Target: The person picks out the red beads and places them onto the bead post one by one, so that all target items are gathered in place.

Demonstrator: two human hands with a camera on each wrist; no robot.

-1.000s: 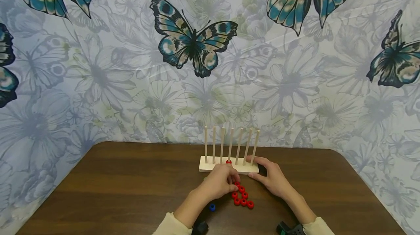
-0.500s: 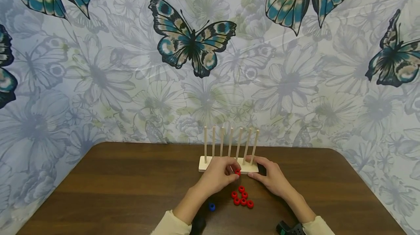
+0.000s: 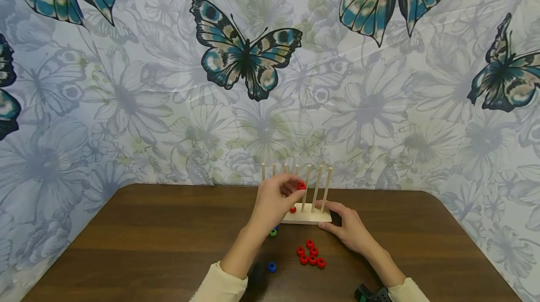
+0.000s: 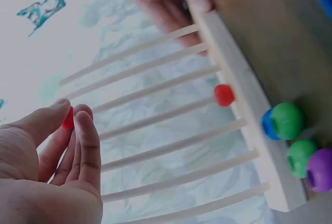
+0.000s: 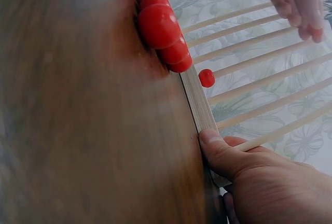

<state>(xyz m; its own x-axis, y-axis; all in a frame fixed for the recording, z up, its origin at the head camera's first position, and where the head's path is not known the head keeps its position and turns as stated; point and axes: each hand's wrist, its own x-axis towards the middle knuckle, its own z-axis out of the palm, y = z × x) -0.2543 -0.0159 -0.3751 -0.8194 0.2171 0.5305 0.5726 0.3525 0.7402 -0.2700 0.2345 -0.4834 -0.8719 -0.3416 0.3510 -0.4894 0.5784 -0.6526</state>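
Note:
My left hand (image 3: 270,201) pinches a red bead (image 3: 301,186) between thumb and fingers, up near the tops of the pegs. Below it stands a pale wooden peg rack (image 3: 310,218) with several upright pegs, the left ones partly hidden by that hand. Another red bead (image 5: 206,78) sits at the foot of a middle peg. At the rack's right end my right hand (image 3: 350,228) grips the base, thumb (image 5: 213,140) on the front edge and fingers behind. In the left wrist view, the pinched bead shows as a red sliver between the fingertips.
A cluster of red beads (image 3: 312,260) lies on the brown table (image 3: 168,245) in front of the rack. Nearer is a blue bead (image 3: 272,267). Green (image 4: 287,121) and purple (image 4: 320,170) beads lie by the rack's left part. Butterfly-patterned cloth (image 3: 147,81) hangs behind.
My left hand has picked a red bead from the cluster and raised it up and away to peg-top height. The right hand keeps its grip on the base.

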